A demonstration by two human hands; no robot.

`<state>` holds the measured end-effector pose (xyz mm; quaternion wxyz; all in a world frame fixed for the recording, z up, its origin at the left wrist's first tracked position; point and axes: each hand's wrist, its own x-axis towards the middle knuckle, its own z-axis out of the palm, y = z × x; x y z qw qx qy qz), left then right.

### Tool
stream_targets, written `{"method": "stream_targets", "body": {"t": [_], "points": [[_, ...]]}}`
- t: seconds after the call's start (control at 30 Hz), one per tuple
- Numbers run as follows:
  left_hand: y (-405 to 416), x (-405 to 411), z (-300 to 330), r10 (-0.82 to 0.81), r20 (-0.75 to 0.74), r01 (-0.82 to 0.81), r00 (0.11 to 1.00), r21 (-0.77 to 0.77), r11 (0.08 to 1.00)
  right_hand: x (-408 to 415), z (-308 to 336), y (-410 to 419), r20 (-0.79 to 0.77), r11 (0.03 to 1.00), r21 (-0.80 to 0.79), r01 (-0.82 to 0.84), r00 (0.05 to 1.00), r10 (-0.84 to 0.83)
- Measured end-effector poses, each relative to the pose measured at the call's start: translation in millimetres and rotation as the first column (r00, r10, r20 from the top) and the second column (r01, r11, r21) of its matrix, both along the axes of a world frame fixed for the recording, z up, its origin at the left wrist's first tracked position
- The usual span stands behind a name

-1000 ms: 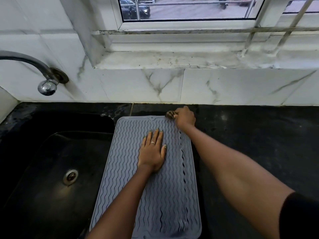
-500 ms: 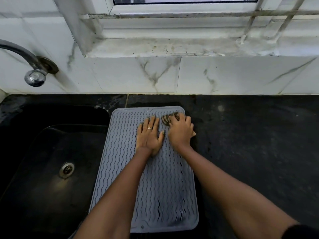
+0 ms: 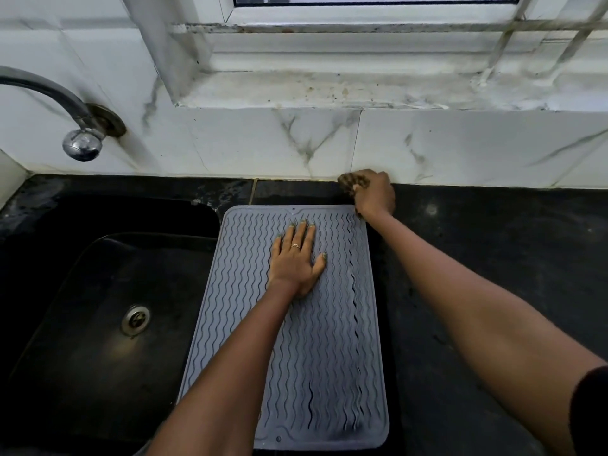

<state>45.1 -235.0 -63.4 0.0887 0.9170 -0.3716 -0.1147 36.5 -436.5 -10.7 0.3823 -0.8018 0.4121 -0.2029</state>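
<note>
Left hand flat, fingers straight, pinning grey mat. Right hand curled round brown scrubber, on counter past mat's far corner. Best: short firm strokes along wall joint.

Home kitchen. Black sink with drain, tap on the wall over it, black stone counter alongside. Ribbed grey mat lies on the counter just beside the sink. Marble-look tiles behind, stained sill and window bars above.
</note>
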Motion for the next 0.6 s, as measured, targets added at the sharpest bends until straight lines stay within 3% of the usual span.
{"method": "stream_targets", "body": {"t": [0.07,0.13,0.2,0.37,0.47,0.6], "points": [[-1,-1,1,0.008,-0.012,-0.008,1.0,0.011,1.0,2,-5,19,-0.083,0.969,-0.084,-0.234,0.97,0.227],[-2,-1,2,0.014,-0.02,-0.013,1.0,0.033,0.999,7,-6,40,-0.313,0.81,-0.22,-0.544,0.826,0.469],[-2,1,3,0.016,-0.03,-0.014,0.999,0.048,0.999,10,-4,49,-0.53,0.638,-0.321,-0.7,0.691,0.492],[-1,2,3,0.007,-0.048,-0.006,0.999,0.022,1.0,-7,10,3,-0.722,0.479,-0.392,-0.786,0.585,0.369],[-1,3,3,0.009,-0.047,-0.008,0.999,0.02,1.0,-31,15,-30,-0.742,0.548,-0.352,-0.759,0.583,0.331],[-2,1,3,0.014,-0.045,-0.012,0.999,0.033,0.999,-40,24,-37,-0.737,0.468,-0.449,-0.761,0.611,0.288]]}}
